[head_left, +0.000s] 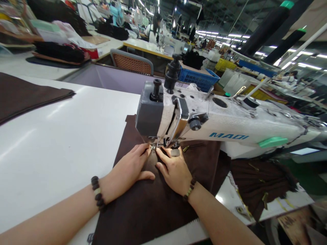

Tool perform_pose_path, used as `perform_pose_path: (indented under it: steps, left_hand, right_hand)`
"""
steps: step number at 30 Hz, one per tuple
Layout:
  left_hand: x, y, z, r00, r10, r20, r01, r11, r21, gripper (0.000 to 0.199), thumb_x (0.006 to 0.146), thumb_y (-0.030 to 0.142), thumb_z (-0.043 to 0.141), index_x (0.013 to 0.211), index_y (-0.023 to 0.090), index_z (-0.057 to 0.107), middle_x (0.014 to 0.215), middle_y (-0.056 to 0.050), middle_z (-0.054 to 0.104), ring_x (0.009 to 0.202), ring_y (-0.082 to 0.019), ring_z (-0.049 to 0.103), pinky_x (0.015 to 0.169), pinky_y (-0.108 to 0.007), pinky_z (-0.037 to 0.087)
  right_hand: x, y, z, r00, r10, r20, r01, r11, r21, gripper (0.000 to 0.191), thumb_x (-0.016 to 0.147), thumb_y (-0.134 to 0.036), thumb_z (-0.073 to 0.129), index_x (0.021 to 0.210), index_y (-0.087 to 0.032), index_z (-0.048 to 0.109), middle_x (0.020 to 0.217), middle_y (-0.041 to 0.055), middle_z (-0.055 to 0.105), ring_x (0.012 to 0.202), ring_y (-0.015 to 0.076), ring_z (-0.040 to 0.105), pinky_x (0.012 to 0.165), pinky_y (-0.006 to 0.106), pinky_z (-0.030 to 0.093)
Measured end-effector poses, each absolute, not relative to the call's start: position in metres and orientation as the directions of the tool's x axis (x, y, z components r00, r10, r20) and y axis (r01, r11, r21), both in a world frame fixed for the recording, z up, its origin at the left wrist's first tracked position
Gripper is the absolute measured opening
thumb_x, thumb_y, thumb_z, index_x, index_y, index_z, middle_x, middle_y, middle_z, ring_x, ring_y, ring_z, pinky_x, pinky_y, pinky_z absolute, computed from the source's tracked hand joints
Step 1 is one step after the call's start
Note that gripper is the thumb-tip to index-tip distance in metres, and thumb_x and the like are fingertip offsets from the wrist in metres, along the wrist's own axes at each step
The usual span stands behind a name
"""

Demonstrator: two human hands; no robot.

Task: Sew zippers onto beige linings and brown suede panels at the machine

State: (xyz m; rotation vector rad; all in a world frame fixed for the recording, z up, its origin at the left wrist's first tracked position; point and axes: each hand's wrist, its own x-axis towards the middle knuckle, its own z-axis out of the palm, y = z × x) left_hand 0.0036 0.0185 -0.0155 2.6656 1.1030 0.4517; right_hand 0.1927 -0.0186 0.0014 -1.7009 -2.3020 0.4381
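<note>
A dark brown fabric panel (pixel 143 211) lies under the head of a white sewing machine (pixel 199 112). My left hand (pixel 133 163) rests flat on the panel, left of the presser foot (pixel 153 147), its thumb stretched to the right. On the other side, my right hand (pixel 176 168) presses the cloth with spread fingers, their tips close to the foot. A ring with a flat face sits on one right finger. A brass-coloured zipper pull (pixel 186 148) shows on the fabric just beyond that hand. The needle point is too small to make out.
A stack of brown fabric (pixel 28 97) lies on the white table (pixel 68 136) at the left. More brown pieces with zipper pulls (pixel 260 183) hang at the right. Behind the machine stand a blue crate (pixel 198 79) and a chair (pixel 131 63). Thread cones (pixel 265 30) rise at upper right.
</note>
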Motion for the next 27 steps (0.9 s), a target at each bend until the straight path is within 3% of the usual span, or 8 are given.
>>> perform_pose_path:
  steps: [10,17,27]
  left_hand:
    - [0.003,0.025,-0.015,0.683,0.7,0.209,0.636,-0.711,0.301,0.059,0.076,0.058,0.067,0.114,0.013,0.06,0.11,-0.012,0.058,0.103,-0.029,0.056,0.091,-0.041,0.051]
    - [0.005,0.028,-0.012,0.69,0.692,0.213,0.636,-0.72,0.277,0.064,0.074,0.057,0.069,0.114,0.008,0.059,0.11,-0.015,0.058,0.105,-0.03,0.055,0.09,-0.042,0.052]
    - [0.007,0.032,-0.013,0.693,0.692,0.2,0.651,-0.721,0.24,0.061,0.073,0.058,0.069,0.109,0.011,0.061,0.107,-0.013,0.057,0.103,-0.03,0.055,0.093,-0.042,0.049]
  right_hand:
    - [0.191,-0.015,0.005,-0.269,0.962,0.039,0.889,0.264,-0.374,0.04,0.092,-0.028,0.052,0.132,-0.022,0.054,0.128,0.0083,0.057,0.126,0.0267,0.043,0.112,0.053,0.027]
    - [0.19,-0.014,0.005,-0.248,0.968,0.033,0.904,0.243,-0.352,0.039,0.093,-0.029,0.051,0.131,-0.023,0.056,0.127,0.0095,0.058,0.123,0.0275,0.046,0.107,0.055,0.033]
    - [0.191,-0.009,0.001,-0.258,0.965,0.041,0.908,0.257,-0.33,0.039,0.094,-0.03,0.049,0.131,-0.022,0.056,0.123,0.0107,0.06,0.119,0.0269,0.05,0.102,0.05,0.039]
